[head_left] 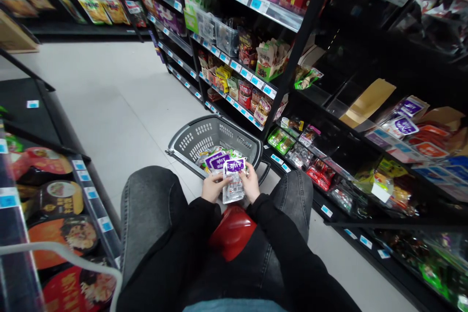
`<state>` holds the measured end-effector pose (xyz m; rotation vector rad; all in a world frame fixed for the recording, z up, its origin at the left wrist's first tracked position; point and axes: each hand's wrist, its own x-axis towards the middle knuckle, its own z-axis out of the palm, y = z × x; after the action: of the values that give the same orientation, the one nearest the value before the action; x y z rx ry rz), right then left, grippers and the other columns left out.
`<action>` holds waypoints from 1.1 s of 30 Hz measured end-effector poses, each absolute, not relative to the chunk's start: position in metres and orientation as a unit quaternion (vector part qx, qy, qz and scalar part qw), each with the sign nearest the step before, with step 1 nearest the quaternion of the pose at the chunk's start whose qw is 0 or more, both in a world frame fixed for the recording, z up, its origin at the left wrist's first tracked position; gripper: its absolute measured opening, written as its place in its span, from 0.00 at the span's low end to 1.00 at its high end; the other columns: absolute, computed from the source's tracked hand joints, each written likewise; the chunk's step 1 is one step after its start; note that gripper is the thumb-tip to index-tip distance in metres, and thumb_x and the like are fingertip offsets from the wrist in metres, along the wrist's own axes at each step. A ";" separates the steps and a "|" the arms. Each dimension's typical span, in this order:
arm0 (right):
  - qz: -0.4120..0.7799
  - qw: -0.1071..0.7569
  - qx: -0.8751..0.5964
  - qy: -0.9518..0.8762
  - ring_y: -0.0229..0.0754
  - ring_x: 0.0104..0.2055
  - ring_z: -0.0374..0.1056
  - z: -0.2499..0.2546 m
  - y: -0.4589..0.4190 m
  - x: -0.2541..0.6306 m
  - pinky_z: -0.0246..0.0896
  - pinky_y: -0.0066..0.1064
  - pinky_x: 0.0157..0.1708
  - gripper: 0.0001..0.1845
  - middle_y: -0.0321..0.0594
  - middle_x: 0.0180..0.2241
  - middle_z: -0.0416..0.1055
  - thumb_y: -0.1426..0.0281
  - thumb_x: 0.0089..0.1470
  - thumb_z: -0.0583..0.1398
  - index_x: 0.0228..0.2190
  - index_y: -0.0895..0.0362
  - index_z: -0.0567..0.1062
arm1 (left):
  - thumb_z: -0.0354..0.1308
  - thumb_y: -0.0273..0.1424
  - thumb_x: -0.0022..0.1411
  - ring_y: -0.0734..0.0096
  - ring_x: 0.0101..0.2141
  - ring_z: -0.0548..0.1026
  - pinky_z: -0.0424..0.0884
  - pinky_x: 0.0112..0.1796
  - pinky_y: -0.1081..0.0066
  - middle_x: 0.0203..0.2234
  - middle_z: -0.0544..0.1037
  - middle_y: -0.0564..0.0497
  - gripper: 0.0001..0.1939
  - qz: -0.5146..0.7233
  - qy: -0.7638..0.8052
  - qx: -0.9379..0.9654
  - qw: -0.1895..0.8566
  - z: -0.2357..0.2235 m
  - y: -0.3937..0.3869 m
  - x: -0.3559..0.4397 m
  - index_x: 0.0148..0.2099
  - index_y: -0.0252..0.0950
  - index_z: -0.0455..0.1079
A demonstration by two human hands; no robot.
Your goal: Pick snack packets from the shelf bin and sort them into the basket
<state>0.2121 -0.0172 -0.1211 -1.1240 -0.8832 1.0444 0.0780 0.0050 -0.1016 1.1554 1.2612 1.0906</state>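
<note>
I sit low on a red stool (pixel 232 231) in a shop aisle, knees in grey jeans to either side. Both hands hold a stack of small clear snack packets with purple labels (pixel 233 180) just over the near rim of a grey plastic shopping basket (pixel 190 139) on the floor. My left hand (pixel 212 186) grips the stack's left edge, fingers curled. My right hand (pixel 251 183) grips its right edge, thumb on top. More purple and green packets (pixel 215 158) lie inside the basket.
Black shelves of packaged snacks (pixel 252 92) run along the right, with open bins of packets (pixel 398 126) close by my right knee. On the left, a low shelf holds round instant-noodle bowls (pixel 62 234). Pale tiled floor (pixel 120 102) stretches ahead down the aisle.
</note>
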 end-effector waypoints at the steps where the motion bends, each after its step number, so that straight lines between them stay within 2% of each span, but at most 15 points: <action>1: 0.451 0.633 -0.496 -0.387 0.47 0.43 0.67 -0.122 -0.017 0.211 0.65 0.34 0.43 0.24 0.43 0.42 0.70 0.60 0.49 0.61 0.46 0.57 0.65 | 0.68 0.39 0.34 0.60 0.32 0.71 0.67 0.38 0.63 0.24 0.75 0.48 0.12 0.457 0.534 0.485 0.520 -0.102 0.005 0.078 0.21 0.36 0.76; 5: 0.445 0.642 -0.500 -0.375 0.46 0.42 0.67 -0.128 -0.017 0.208 0.65 0.33 0.40 0.20 0.41 0.39 0.69 0.61 0.50 0.60 0.42 0.55 0.63 | 0.65 0.41 0.39 0.66 0.26 0.69 0.65 0.32 0.68 0.18 0.72 0.51 0.14 0.462 0.551 0.480 0.503 -0.110 0.006 0.077 0.17 0.35 0.72; 10: 0.464 0.671 -0.470 -0.336 0.43 0.36 0.67 -0.134 -0.013 0.207 0.64 0.31 0.37 0.15 0.38 0.33 0.68 0.63 0.48 0.60 0.36 0.55 0.63 | 0.63 0.44 0.42 0.67 0.26 0.69 0.64 0.29 0.69 0.20 0.74 0.51 0.17 0.464 0.564 0.450 0.514 -0.118 0.009 0.076 0.21 0.34 0.74; 18: 0.446 0.722 -0.488 -0.205 0.37 0.29 0.63 -0.146 -0.003 0.226 0.62 0.27 0.33 0.14 0.31 0.28 0.64 0.63 0.45 0.60 0.30 0.55 0.61 | 0.66 0.42 0.33 0.64 0.29 0.71 0.66 0.33 0.68 0.22 0.76 0.49 0.17 0.518 0.599 0.364 0.491 -0.109 0.012 0.076 0.22 0.32 0.76; 22: 0.358 0.740 -0.557 -0.120 0.36 0.27 0.63 -0.149 0.002 0.254 0.61 0.26 0.31 0.10 0.29 0.25 0.62 0.67 0.49 0.58 0.29 0.55 0.59 | 0.68 0.41 0.31 0.66 0.29 0.71 0.65 0.32 0.68 0.22 0.76 0.48 0.18 0.534 0.588 0.314 0.520 -0.111 0.015 0.076 0.22 0.31 0.76; 25: 0.306 0.693 -0.625 -0.188 0.37 0.27 0.63 -0.147 0.000 0.260 0.58 0.25 0.29 0.06 0.30 0.24 0.63 0.71 0.49 0.57 0.28 0.55 0.62 | 0.69 0.41 0.29 0.66 0.29 0.71 0.65 0.32 0.68 0.22 0.76 0.48 0.18 0.541 0.572 0.296 0.540 -0.112 0.015 0.078 0.22 0.30 0.76; 29: 0.380 0.610 -0.602 -0.348 0.39 0.27 0.63 -0.141 -0.006 0.239 0.58 0.25 0.28 0.02 0.32 0.24 0.66 0.72 0.49 0.56 0.28 0.56 0.66 | 0.69 0.42 0.31 0.69 0.25 0.69 0.64 0.28 0.70 0.19 0.74 0.50 0.19 0.505 0.557 0.347 0.560 -0.111 0.010 0.081 0.22 0.31 0.76; 33: 0.452 0.604 -0.539 -0.376 0.42 0.34 0.66 -0.136 -0.009 0.219 0.62 0.28 0.35 0.05 0.35 0.29 0.69 0.67 0.52 0.56 0.29 0.56 0.67 | 0.68 0.43 0.33 0.70 0.23 0.69 0.64 0.28 0.70 0.18 0.74 0.50 0.19 0.483 0.540 0.390 0.568 -0.111 0.007 0.081 0.21 0.31 0.75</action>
<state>0.2192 -0.0091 -0.1361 -1.2476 -0.8706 1.0452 0.0805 0.0074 -0.1107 0.9152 1.2695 1.1336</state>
